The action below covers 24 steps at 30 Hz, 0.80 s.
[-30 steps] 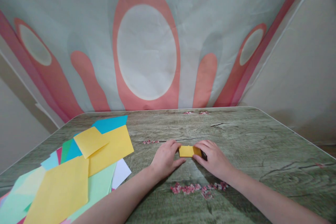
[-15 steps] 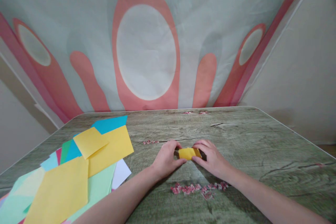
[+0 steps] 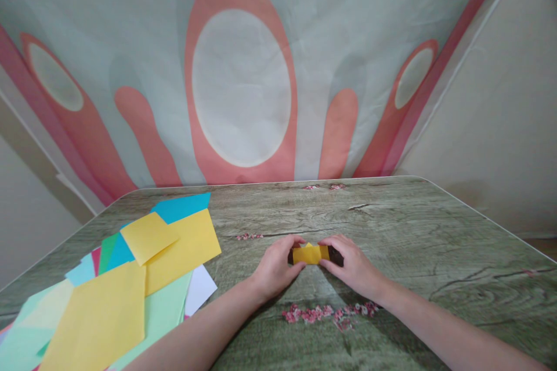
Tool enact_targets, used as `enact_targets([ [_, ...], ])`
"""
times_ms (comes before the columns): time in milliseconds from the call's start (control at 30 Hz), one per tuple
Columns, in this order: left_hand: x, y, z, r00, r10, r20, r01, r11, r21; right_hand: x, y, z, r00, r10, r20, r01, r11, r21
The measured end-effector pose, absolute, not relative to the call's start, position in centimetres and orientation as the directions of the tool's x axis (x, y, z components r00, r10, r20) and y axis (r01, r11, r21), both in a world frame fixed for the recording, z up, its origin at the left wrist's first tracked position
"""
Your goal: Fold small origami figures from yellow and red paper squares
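Pinches the folded paper [image 3: 310, 254] by one end in the fingers of the left hand [image 3: 276, 264] and by the other in those of the right hand [image 3: 354, 261], over the table [image 3: 409, 232], right of the sheets [image 3: 100, 313].

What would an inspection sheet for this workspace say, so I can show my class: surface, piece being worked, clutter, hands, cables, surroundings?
Surface: wood-patterned table with printed pink blossoms.
Piece being worked: small folded yellow paper, near the table's middle.
Clutter: loose, overlapping colored sheets at the left, mostly yellow, blue and pale green.
Hands: left hand and right hand each hold one end of the folded paper.
Cables: nothing seen.
Surroundings: grey backdrop with coral-pink shapes behind the table.
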<state>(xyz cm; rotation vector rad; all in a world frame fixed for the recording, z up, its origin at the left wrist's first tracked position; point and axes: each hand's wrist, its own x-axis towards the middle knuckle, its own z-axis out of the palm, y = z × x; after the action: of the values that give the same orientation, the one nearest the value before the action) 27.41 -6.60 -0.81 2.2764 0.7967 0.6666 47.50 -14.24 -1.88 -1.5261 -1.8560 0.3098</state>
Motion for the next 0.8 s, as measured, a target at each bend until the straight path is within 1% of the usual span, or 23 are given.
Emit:
enact_targets([
  [300, 27.4, -6.5, -0.5, 0.691, 0.653, 0.308, 0.292, -0.643, 0.708, 47.2, -14.4, -1.4, -0.028, 0.931, 0.363, 0.715, 0.273, -0.644],
  [467, 27.5, -6.7, -0.3, 0.686, 0.649, 0.329, 0.265, -0.644, 0.718, 46.9, -14.4, -1.2, -0.016, 0.929, 0.371, 0.623, 0.299, -0.723],
  [533, 27.5, -6.8, -0.3, 0.685, 0.650, 0.328, 0.267, -0.643, 0.718, 46.8, -14.5, -1.0, -0.019, 0.922, 0.386, 0.600, 0.320, -0.733],
  [667, 27.5, -6.9, 0.0, 0.695, 0.625, 0.355, 0.281, -0.691, 0.666, 46.6, -14.7, -0.8, -0.063, 0.892, 0.448, 0.602, 0.392, -0.696],
  [800, 27.6, -7.1, 0.5, 0.607, 0.636, 0.477, 0.321, -0.745, 0.585, 46.5, -14.9, -1.1, -0.096, 0.834, 0.544, 0.634, 0.472, -0.612],
])
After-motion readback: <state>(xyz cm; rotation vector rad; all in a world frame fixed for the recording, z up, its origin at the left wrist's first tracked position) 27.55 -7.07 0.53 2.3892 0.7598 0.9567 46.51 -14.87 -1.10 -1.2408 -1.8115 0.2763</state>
